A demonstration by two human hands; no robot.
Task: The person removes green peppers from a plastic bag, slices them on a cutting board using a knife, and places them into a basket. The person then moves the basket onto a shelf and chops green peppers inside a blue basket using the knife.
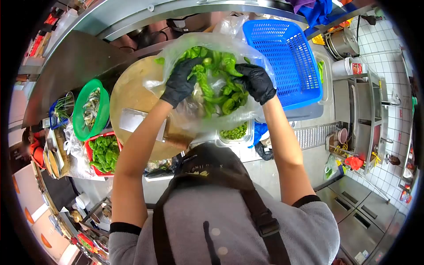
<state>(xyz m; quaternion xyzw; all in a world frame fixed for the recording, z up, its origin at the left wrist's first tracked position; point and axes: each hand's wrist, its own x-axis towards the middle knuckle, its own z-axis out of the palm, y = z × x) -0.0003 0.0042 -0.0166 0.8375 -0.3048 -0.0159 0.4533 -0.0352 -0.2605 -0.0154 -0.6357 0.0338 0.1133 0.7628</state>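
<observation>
A clear plastic bag [185, 117] of green peppers [227, 95] is spread wide in front of me, above a round wooden chopping board [128, 95]. My left hand [180, 81], in a black glove, is closed on the bag's left side, with its fingertips by the peppers. My right hand [257, 82], also in a black glove, is closed on the right side, its fingers against the bag and peppers. A cleaver [132, 121] lies flat on the board beneath my left forearm, partly hidden by it.
A blue plastic basket [287, 62] stands right of the bag. To the left are a green colander [77, 110] and a red basket [119, 140] of green peppers. A container of chopped green pieces [234, 131] sits near me. Steel sinks [360, 104] are at the far right.
</observation>
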